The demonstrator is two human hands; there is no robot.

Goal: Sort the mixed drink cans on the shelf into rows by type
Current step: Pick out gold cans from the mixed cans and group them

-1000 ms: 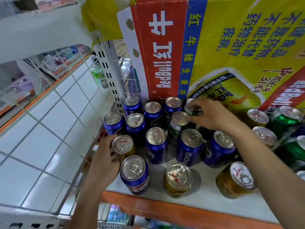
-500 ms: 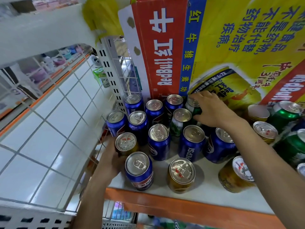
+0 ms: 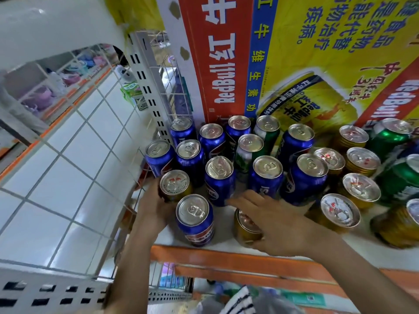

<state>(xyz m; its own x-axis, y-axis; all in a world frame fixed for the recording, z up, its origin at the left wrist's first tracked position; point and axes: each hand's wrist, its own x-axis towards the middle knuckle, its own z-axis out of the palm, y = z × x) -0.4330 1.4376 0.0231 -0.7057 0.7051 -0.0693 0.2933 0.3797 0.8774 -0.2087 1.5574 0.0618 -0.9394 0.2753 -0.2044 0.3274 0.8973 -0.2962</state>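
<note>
Mixed cans stand on the white shelf (image 3: 226, 243). Several blue Pepsi cans (image 3: 220, 177) crowd the left and middle. Two green cans (image 3: 248, 152) stand among them, and more green cans (image 3: 392, 137) sit at the far right. Gold Red Bull cans (image 3: 360, 189) cluster at the right. My left hand (image 3: 152, 207) grips a gold can (image 3: 174, 184) at the shelf's left front corner. My right hand (image 3: 272, 220) lies with its fingers stretched out over another gold can (image 3: 246, 227) at the front edge, hiding most of its top.
A big Red Bull carton (image 3: 226, 53) fills the back of the shelf behind the cans. A wire side panel (image 3: 172, 87) and a slotted upright (image 3: 145, 82) bound the left. The shelf's orange front lip (image 3: 226, 259) runs below. A white tiled floor (image 3: 68, 155) is at the left.
My right hand has pulled back from the green cans at the rear to the gold can at the front edge. My left hand stays on the gold can at the left.
</note>
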